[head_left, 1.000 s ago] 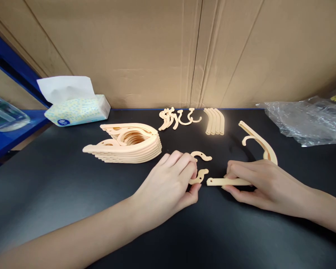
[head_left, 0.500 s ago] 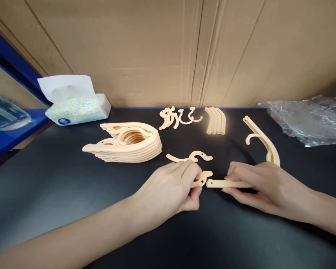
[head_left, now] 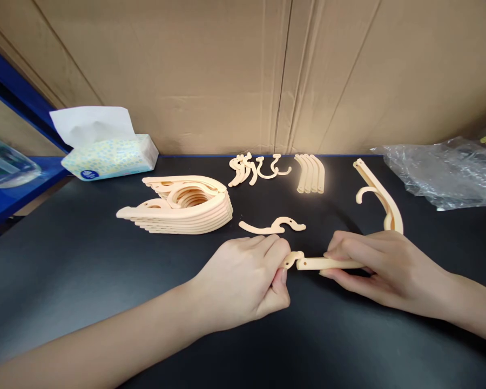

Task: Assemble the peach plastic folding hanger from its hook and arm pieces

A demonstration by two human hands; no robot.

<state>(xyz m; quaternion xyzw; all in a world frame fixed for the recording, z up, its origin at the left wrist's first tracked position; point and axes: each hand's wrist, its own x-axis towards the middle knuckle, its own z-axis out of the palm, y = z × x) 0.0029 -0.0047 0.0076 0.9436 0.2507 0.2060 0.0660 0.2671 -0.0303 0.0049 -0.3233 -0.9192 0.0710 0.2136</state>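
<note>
My left hand [head_left: 243,283] is closed around a curved beige hanger piece [head_left: 290,260], and only its bent, holed end shows past the fingers. My right hand [head_left: 384,275] pinches a straight beige hanger arm [head_left: 318,263] near its middle. The two ends meet between my hands; whether they are joined I cannot tell. Beyond my right hand rises a longer arm with a hook [head_left: 378,189], partly hidden by that hand. Another loose curved piece [head_left: 289,225] with a hole lies just past my left knuckles.
Stacked folded hangers [head_left: 198,219] lie at left. Behind are several small hooks [head_left: 243,168] and curved arms [head_left: 311,174] in a row. A tissue pack [head_left: 113,156] sits at back left, clear plastic wrapping [head_left: 441,173] at back right. Cardboard [head_left: 210,75] backs the black table [head_left: 85,281].
My left hand has tilted its piece, whose holed end now touches or overlaps the end of the arm in my right hand. The right hand has hardly moved.
</note>
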